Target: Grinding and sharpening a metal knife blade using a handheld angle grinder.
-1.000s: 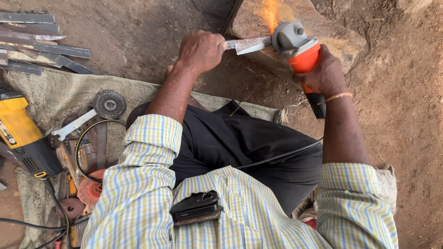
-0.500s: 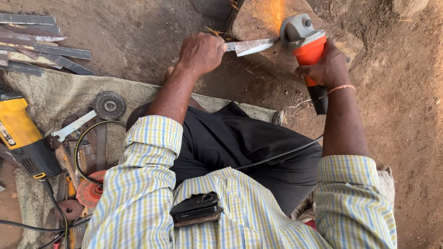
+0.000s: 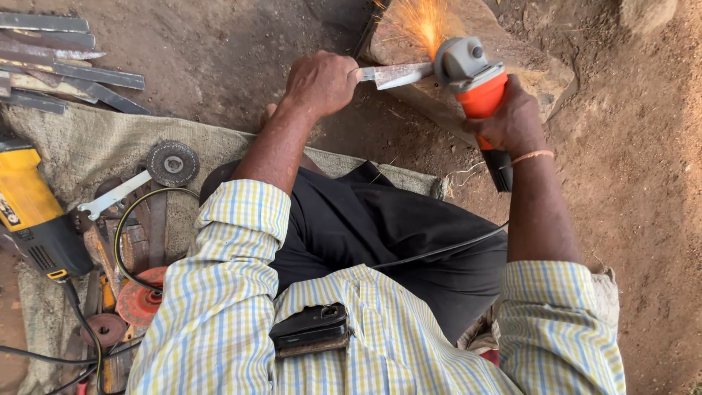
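Observation:
My left hand point(image 3: 322, 82) grips the handle end of a flat metal blade point(image 3: 398, 74), which lies across a large stone point(image 3: 534, 69). My right hand point(image 3: 512, 121) holds an orange and grey angle grinder point(image 3: 472, 77) by its body. The grinder's head presses on the blade's far end, and orange sparks point(image 3: 424, 20) fly up from the contact point. The grinder's black cable point(image 3: 439, 250) trails back across my lap.
On a burlap sack point(image 3: 80, 150) at left lie a yellow power tool point(image 3: 33, 212), a grinding disc point(image 3: 172, 163), a spanner point(image 3: 113, 196), red discs point(image 3: 139, 300) and cables. Several metal strips point(image 3: 58, 51) lie on the dirt at top left. A dark phone point(image 3: 311, 329) sits in my shirt pocket.
The grinder head has stayed on the blade while sparks keep flying upward. My view has shifted slightly; both hands hold their grip.

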